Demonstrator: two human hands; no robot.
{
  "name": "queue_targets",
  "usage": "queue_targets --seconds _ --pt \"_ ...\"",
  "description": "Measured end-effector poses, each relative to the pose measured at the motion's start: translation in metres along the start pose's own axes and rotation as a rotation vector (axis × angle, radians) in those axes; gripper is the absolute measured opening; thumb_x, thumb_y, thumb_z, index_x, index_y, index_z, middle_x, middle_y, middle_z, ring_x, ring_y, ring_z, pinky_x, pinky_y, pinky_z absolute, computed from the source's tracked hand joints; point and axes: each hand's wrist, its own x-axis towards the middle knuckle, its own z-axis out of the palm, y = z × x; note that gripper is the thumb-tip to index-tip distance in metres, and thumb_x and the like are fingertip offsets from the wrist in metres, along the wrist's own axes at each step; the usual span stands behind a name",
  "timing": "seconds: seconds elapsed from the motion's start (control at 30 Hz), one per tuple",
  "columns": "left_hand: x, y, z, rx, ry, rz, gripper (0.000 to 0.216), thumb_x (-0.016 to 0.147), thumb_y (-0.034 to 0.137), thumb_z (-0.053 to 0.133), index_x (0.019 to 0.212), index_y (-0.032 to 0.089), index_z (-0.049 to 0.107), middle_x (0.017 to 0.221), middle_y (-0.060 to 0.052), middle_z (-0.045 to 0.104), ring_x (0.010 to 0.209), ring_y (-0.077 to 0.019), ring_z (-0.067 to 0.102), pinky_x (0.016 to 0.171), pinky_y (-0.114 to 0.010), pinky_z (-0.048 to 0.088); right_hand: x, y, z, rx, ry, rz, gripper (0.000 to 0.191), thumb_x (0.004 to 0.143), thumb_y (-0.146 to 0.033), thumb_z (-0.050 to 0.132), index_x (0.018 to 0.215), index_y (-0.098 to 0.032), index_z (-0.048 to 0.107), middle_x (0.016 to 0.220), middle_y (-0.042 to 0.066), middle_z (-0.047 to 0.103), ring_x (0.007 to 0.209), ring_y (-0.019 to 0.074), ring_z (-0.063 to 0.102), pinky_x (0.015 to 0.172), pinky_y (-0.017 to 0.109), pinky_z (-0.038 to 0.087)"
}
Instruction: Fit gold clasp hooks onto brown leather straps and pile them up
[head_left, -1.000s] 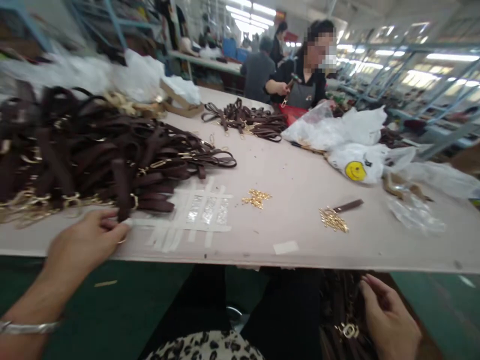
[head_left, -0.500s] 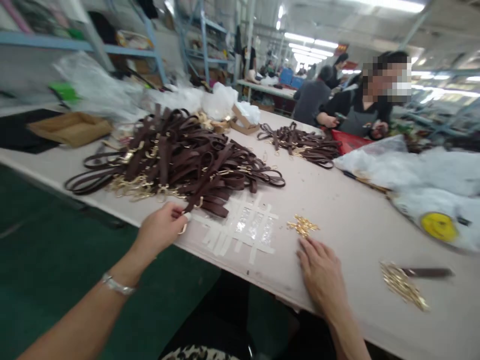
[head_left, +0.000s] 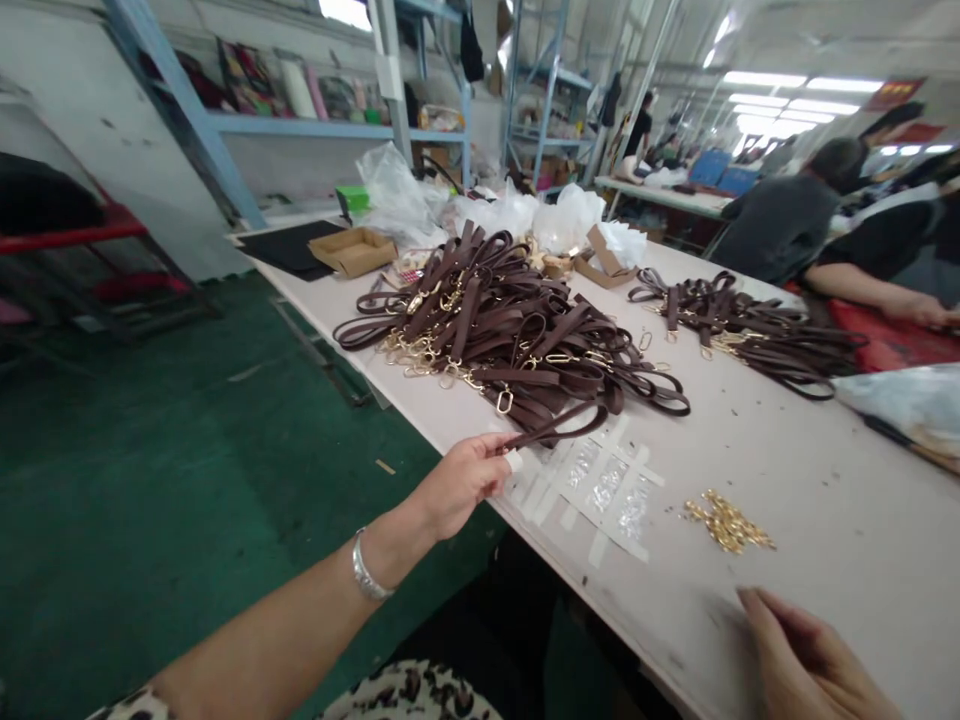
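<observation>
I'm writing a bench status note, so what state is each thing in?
Left hand: closed on the held strap
Held strap: looped
Strap pile: heaped, jumbled
Gold pieces: loose, in a small heap
Tape strips: stuck down, crisscrossed
Leftmost cardboard box: open-topped
Right hand: fingers curled; grip unclear

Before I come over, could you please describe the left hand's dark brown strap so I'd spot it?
On the pale pink table, find the large heap of dark brown looped straps with gold metal clasps. At its near edge, the left hand holds one dark brown looped strap. Unlike its neighbours, it's held.
</observation>
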Motion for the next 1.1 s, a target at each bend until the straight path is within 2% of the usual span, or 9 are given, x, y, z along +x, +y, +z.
queue_targets --seconds 0.1,0.17,0.23,0.33,0.4,0.5,0.63,0.87,1.1 --pt "-0.008 -0.015 0.021 -0.002 -0.091 -0.019 0.031 0.073 0.025 0.068 0.101 0.012 0.070 0.062 0.006 0.050 0.048 -0.0044 0.031 0.048 -0.021 0.023 -0.019 -0.016 -0.004 0.231 -0.143 0.104 0.047 0.063 -0.062 0.074 0.090 -0.023 0.075 0.092 0.006 0.076 0.096 0.0327 0.068 0.094 0.047 0.050" --pt "-0.014 -0.021 0.035 0.027 -0.140 -0.054 0.019 0.081 0.030 0.062 0.086 0.012 0.068 0.054 0.007 0.045 0.046 -0.0058 0.034 0.048 -0.021 0.025 -0.034 -0.022 -0.001 0.395 -0.226 0.080 0.045 0.065 -0.056 0.079 0.093 -0.021 0.076 0.090 0.005 0.076 0.091 0.0267 0.069 0.090 0.040 0.052" --pt "-0.020 -0.023 0.047 0.066 -0.185 -0.080 0.022 0.085 0.032 0.058 0.079 0.012 0.067 0.053 0.004 0.049 0.049 -0.0079 0.042 0.051 -0.022 0.031 -0.050 -0.027 0.006 0.545 -0.317 0.043 0.037 0.070 -0.050 0.081 0.090 -0.020 0.075 0.084 0.004 0.075 0.082 0.0208 0.069 0.080 0.032 0.055" --pt "-0.028 -0.023 0.061 0.051 -0.263 -0.131 0.028 0.083 0.027 0.059 0.102 0.011 0.072 0.076 -0.003 0.067 0.055 -0.0083 0.052 0.052 -0.022 0.034 -0.067 -0.037 0.013 0.758 -0.460 0.001 0.024 0.075 -0.041 0.080 0.085 -0.020 0.073 0.074 0.002 0.072 0.071 0.0157 0.067 0.069 0.027 0.055" --pt "-0.031 -0.024 0.066 -0.036 -0.313 -0.207 0.039 0.082 0.025 0.061 0.119 0.013 0.069 0.088 -0.006 0.069 0.055 -0.0065 0.052 0.049 -0.020 0.031 -0.074 -0.043 0.016 0.843 -0.519 -0.009 0.020 0.077 -0.037 0.079 0.086 -0.020 0.072 0.073 0.001 0.071 0.069 0.0148 0.066 0.067 0.026 0.056" --pt "-0.035 -0.030 0.071 -0.173 -0.347 -0.310 0.043 0.084 0.030 0.067 0.124 0.014 0.069 0.085 -0.005 0.067 0.054 -0.0047 0.050 0.049 -0.019 0.030 -0.077 -0.047 0.015 0.874 -0.537 -0.009 0.017 0.079 -0.033 0.079 0.087 -0.020 0.073 0.075 0.002 0.072 0.070 0.0154 0.067 0.067 0.027 0.057" --pt "-0.037 -0.039 0.075 -0.229 -0.306 -0.324 0.042 0.082 0.037 0.073 0.118 0.015 0.073 0.085 -0.004 0.068 0.060 -0.0071 0.056 0.056 -0.021 0.040 -0.077 -0.048 0.012 0.867 -0.520 -0.026 0.013 0.079 -0.031 0.079 0.084 -0.020 0.073 0.075 0.002 0.071 0.070 0.0156 0.067 0.066 0.027 0.057" --pt "-0.044 -0.042 0.089 -0.217 -0.266 -0.235 0.045 0.074 0.018 0.077 0.119 0.015 0.072 0.092 -0.003 0.076 0.080 -0.0128 0.065 0.085 -0.028 0.050 -0.082 -0.049 0.015 0.915 -0.478 0.035 0.017 0.077 -0.030 0.080 0.090 -0.021 0.074 0.079 0.002 0.074 0.072 0.0162 0.070 0.071 0.030 0.060" --pt "-0.045 -0.046 0.094 -0.215 -0.319 -0.184 0.026 0.075 0.018 0.075 0.101 0.012 0.076 0.083 -0.004 0.075 0.075 -0.0140 0.067 0.080 -0.028 0.055 -0.082 -0.047 0.018 0.823 -0.487 0.093 0.023 0.076 -0.035 0.082 0.091 -0.018 0.076 0.082 0.004 0.074 0.072 0.0157 0.068 0.070 0.028 0.058"
